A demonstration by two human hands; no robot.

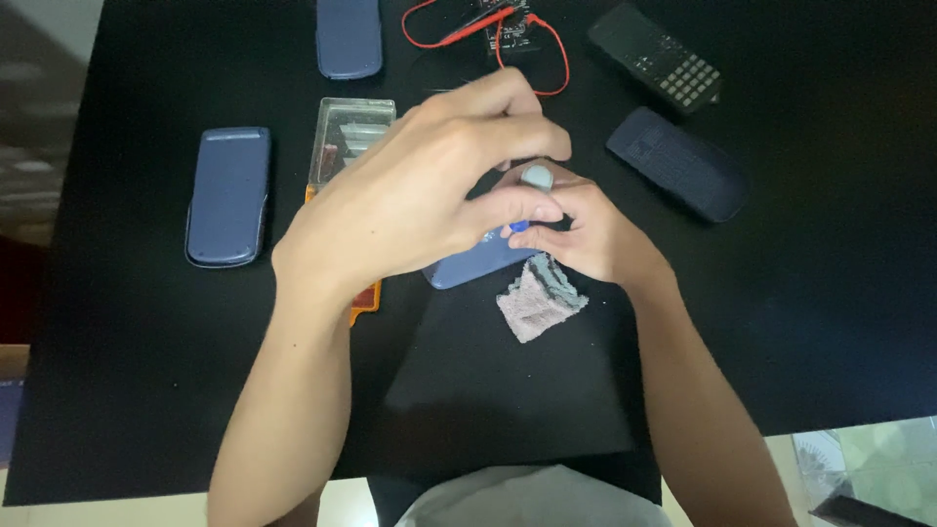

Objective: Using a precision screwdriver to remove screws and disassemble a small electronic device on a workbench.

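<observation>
My left hand (420, 195) hovers over the middle of the black table (146, 371), fingers curled toward my right hand (586, 229). Between the fingertips of both hands is a small tool with a grey cap (536, 177) and a blue tip (517, 226); my right hand grips it, and my left fingers touch it. Under the hands lies a blue phone-shaped device (478, 263), mostly hidden by my left hand. A small grey cloth (540, 298) lies just below my right hand.
A blue case (228, 195) lies at the left and another (348, 37) at the top. A clear-lidded orange bit box (346, 146) sits beside my left hand. A multimeter with red leads (508, 29), a black calculator (656, 57) and a dark pouch (678, 164) lie at the back right.
</observation>
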